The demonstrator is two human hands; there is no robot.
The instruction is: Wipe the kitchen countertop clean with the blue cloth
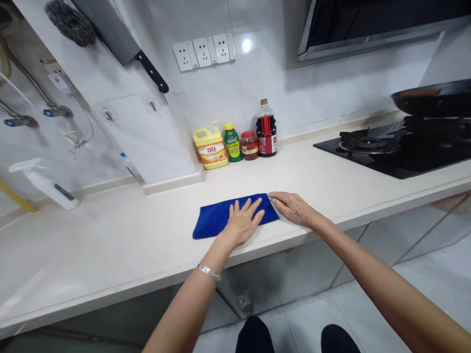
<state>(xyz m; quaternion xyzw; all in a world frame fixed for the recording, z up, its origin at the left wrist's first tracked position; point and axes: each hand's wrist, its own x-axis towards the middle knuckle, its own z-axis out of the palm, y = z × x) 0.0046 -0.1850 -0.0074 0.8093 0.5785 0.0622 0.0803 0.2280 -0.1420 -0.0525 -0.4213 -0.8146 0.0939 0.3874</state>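
Observation:
A folded blue cloth lies flat on the pale countertop, close to its front edge. My left hand, with a silver bracelet at the wrist, rests palm down on the cloth with its fingers spread. At the cloth's right end, my right hand lies low on the counter, its fingers stretched toward the far right corner and touching the edge there. The underside of the right hand is hidden.
Against the wall stand a yellow detergent jug, a green bottle, a red-lidded jar and a dark sauce bottle. Right is a gas stove with a wok. A cleaver hangs upper left; a spray bottle stands left.

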